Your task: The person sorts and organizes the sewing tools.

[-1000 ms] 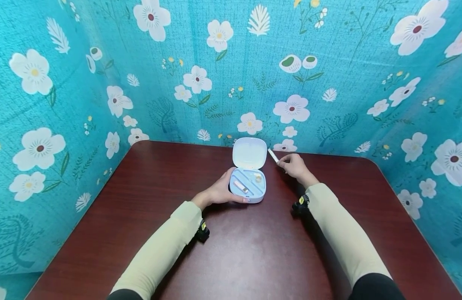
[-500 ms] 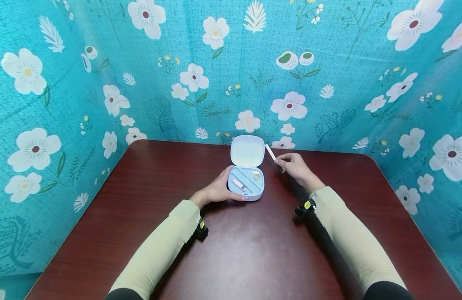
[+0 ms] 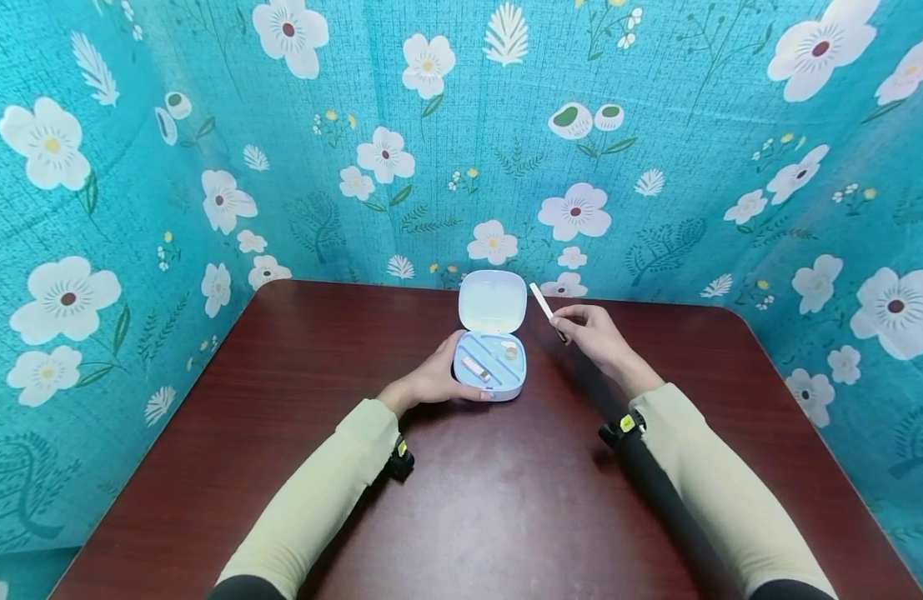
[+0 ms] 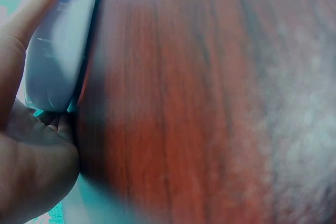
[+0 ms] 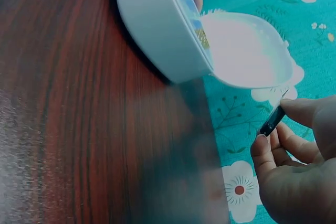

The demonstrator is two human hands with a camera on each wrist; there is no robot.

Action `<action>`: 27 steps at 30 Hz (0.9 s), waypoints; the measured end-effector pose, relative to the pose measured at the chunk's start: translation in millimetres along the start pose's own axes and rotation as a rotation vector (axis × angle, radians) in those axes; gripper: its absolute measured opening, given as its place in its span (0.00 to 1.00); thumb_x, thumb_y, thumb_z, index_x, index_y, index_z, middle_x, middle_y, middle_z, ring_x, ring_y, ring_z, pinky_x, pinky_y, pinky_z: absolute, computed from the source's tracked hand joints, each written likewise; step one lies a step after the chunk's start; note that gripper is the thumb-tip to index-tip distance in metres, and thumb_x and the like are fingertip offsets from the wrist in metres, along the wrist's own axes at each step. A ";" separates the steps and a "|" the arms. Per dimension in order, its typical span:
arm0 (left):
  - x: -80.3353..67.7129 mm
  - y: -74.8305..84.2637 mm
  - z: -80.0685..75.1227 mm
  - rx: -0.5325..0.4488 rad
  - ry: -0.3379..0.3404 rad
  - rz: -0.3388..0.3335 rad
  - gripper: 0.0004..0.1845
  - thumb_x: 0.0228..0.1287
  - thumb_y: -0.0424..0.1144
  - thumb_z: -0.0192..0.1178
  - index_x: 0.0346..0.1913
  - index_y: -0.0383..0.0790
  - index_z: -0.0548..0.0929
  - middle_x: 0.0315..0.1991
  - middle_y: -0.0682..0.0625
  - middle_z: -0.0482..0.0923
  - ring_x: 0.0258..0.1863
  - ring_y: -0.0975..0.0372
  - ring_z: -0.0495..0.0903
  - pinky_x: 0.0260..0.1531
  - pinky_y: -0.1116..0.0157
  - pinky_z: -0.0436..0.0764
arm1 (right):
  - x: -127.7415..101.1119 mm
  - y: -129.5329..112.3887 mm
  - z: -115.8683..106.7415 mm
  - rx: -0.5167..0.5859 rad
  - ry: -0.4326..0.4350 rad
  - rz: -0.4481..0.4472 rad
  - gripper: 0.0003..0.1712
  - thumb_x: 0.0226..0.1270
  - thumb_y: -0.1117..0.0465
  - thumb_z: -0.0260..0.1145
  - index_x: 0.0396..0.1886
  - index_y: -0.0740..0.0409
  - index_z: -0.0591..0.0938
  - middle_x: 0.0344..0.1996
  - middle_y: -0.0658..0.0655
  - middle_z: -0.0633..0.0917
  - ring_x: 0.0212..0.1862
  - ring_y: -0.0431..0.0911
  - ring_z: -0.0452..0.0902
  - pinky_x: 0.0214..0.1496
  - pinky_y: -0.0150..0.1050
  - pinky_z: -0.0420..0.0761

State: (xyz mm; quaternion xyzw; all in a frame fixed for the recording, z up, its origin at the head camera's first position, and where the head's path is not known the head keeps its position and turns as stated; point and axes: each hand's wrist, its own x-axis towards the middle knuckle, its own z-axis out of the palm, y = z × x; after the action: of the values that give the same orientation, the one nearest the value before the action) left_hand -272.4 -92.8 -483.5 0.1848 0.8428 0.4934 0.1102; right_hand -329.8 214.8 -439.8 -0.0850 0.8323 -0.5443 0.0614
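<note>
A pale blue case (image 3: 491,364) lies on the dark red table (image 3: 461,500) with its white lid (image 3: 493,302) standing open. Inside lie a small pink-white piece (image 3: 476,367) and a small round piece (image 3: 510,352). My left hand (image 3: 431,379) grips the case's left side and front, thumb along its front edge; the left wrist view shows the case (image 4: 58,45) held in the hand (image 4: 26,145). My right hand (image 3: 592,333) pinches a thin white stick with a dark end (image 3: 545,308), raised just right of the lid. In the right wrist view the fingers (image 5: 294,156) hold the dark end (image 5: 273,121) near the lid (image 5: 247,51).
Teal cloth with white flowers (image 3: 461,150) walls the table at the back and both sides. The table's wooden top stretches bare towards me, in front of both sleeves (image 3: 318,492).
My right hand has lifted the white stick a little higher and closer to the open lid. The left hand keeps its hold on the case.
</note>
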 end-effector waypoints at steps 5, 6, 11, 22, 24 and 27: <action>0.6 0.4 -0.1 -0.001 0.006 0.014 0.64 0.43 0.49 0.85 0.79 0.45 0.53 0.67 0.48 0.65 0.65 0.57 0.66 0.69 0.54 0.63 | -8.8 -5.9 2.9 -0.016 -0.015 -0.026 0.19 0.77 0.58 0.63 0.55 0.69 0.81 0.44 0.69 0.80 0.38 0.54 0.75 0.42 0.44 0.76; 0.8 0.2 0.0 0.000 0.006 0.015 0.64 0.43 0.49 0.85 0.79 0.45 0.53 0.67 0.48 0.65 0.65 0.57 0.66 0.69 0.54 0.63 | -10.8 -7.6 4.3 -0.015 -0.020 -0.031 0.19 0.77 0.58 0.63 0.55 0.70 0.81 0.43 0.68 0.80 0.38 0.54 0.75 0.41 0.42 0.76; 1.8 -0.9 0.7 0.010 0.005 0.005 0.63 0.45 0.50 0.84 0.79 0.47 0.52 0.68 0.49 0.64 0.65 0.58 0.66 0.69 0.54 0.63 | -20.3 -16.5 14.7 -0.032 -0.050 -0.057 0.16 0.76 0.60 0.65 0.53 0.68 0.82 0.39 0.69 0.81 0.35 0.52 0.75 0.37 0.41 0.76; -1.3 1.4 0.9 -0.017 -0.003 0.003 0.63 0.46 0.49 0.84 0.79 0.46 0.52 0.69 0.47 0.63 0.65 0.55 0.66 0.69 0.51 0.63 | -34.2 -23.4 45.3 -0.278 -0.078 -0.151 0.08 0.73 0.64 0.66 0.45 0.64 0.85 0.37 0.60 0.85 0.37 0.51 0.77 0.37 0.40 0.78; -1.1 0.6 1.1 -0.028 -0.005 0.010 0.62 0.46 0.48 0.84 0.79 0.46 0.52 0.69 0.46 0.63 0.65 0.55 0.66 0.69 0.51 0.63 | -35.7 -25.0 50.4 -0.337 -0.072 -0.177 0.08 0.72 0.64 0.66 0.45 0.65 0.85 0.37 0.60 0.85 0.38 0.50 0.78 0.39 0.41 0.78; -1.4 0.1 0.6 -0.032 -0.004 0.012 0.62 0.47 0.48 0.84 0.79 0.47 0.53 0.69 0.46 0.64 0.65 0.54 0.66 0.69 0.50 0.63 | -39.0 -29.7 57.3 -0.410 -0.060 -0.215 0.08 0.71 0.66 0.66 0.44 0.67 0.85 0.38 0.61 0.85 0.39 0.50 0.79 0.42 0.43 0.79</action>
State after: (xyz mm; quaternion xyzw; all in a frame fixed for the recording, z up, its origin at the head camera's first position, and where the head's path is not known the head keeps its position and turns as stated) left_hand -270.9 -92.8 -483.7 0.1890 0.8334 0.5072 0.1121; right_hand -278.3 159.9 -435.1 -0.1998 0.9095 -0.3644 0.0091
